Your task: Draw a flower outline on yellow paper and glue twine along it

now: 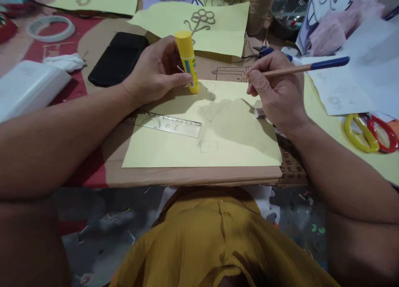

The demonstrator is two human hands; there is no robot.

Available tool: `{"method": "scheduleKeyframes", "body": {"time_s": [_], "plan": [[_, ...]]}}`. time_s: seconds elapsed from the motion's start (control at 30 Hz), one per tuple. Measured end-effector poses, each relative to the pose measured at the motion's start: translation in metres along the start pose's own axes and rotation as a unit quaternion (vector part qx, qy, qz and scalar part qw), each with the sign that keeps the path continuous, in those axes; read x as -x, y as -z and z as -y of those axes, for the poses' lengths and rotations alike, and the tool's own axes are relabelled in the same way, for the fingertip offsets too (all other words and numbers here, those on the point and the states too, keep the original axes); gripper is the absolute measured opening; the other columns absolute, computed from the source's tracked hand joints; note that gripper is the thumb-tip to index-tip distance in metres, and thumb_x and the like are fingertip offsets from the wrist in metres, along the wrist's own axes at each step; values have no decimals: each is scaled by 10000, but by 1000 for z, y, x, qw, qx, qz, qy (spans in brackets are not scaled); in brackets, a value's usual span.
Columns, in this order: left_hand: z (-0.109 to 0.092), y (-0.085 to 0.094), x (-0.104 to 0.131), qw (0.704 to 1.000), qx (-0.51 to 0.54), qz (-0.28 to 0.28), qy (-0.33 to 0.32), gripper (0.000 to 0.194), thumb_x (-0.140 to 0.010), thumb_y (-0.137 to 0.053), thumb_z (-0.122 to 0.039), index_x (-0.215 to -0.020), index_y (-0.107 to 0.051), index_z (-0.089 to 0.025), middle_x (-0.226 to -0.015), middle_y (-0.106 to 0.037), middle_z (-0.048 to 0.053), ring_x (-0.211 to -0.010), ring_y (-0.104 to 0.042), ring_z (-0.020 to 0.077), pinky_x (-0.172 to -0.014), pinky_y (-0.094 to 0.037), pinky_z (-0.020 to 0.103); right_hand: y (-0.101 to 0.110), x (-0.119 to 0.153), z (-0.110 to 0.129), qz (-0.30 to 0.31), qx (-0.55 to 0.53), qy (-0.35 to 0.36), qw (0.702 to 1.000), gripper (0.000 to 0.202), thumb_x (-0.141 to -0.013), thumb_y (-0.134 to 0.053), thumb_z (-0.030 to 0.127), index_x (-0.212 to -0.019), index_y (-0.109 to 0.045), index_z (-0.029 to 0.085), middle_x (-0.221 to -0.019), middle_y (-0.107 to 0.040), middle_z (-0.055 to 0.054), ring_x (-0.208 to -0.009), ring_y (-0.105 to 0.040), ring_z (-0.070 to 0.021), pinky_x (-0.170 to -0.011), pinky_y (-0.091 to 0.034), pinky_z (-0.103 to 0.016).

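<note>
Pencil (307, 67) between fingers (263, 62) of right hand (280, 87)

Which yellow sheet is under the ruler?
The front, pencilled sheet: the ruler lies partly on it. The flower sheet and the right-hand sheet with scissors have none.

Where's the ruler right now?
In the head view, the ruler lies left of centre, mostly on the front yellow sheet, between the left hand and the pencilled rectangle.

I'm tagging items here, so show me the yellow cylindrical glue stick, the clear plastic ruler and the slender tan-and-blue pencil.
Glue stick (190, 63): head view, label on the barrel.
Ruler (169, 125): head view, middle of its strip.
Pencil (294, 70): head view, tan shaft.
</note>
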State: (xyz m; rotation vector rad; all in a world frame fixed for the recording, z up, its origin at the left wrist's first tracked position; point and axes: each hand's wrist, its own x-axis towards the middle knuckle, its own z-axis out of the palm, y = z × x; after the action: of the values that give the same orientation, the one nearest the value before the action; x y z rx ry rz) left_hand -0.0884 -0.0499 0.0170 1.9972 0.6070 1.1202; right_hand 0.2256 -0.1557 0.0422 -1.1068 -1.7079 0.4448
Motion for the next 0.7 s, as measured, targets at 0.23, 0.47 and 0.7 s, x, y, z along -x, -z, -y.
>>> {"method": "scheduleKeyframes", "body": {"time_s": [0.23,0.47,0.7], "plan": [[-11,3,3,1000,-20,18,3,567,-774,-1034,-638,-1127,-752,-294,-981,-776,58,-1082,-690,296,-1077,-586,482,2,1,5,12,-9,8,1000,318,-1016,-741,705,-922,-703,403,-823,-729,-17,-711,-652,-289,-695,-516,-495],[0,3,4,999,-27,39,-1,569,-811,-997,-663,-1170,-757,-294,-1028,-763,61,-1019,-690,264,-1053,-605,485,1,1,2,24,-10,-7,1000,348,-1001,-765,715,-926,-697,382,-797,-726,-21,-723,-624,-277,-729,-530,-496],[1,0,2,1000,-23,13,3,466,-760,-1033,-560,-1071,-779,-323,-1017,-777,38,-899,-641,214,-891,-631,419,-3,2,-1,45,-26,-1,999,435,-997,-785,753,-918,-702,333,-736,-679,-2,-677,-592,-228,-649,-517,-412]]}}
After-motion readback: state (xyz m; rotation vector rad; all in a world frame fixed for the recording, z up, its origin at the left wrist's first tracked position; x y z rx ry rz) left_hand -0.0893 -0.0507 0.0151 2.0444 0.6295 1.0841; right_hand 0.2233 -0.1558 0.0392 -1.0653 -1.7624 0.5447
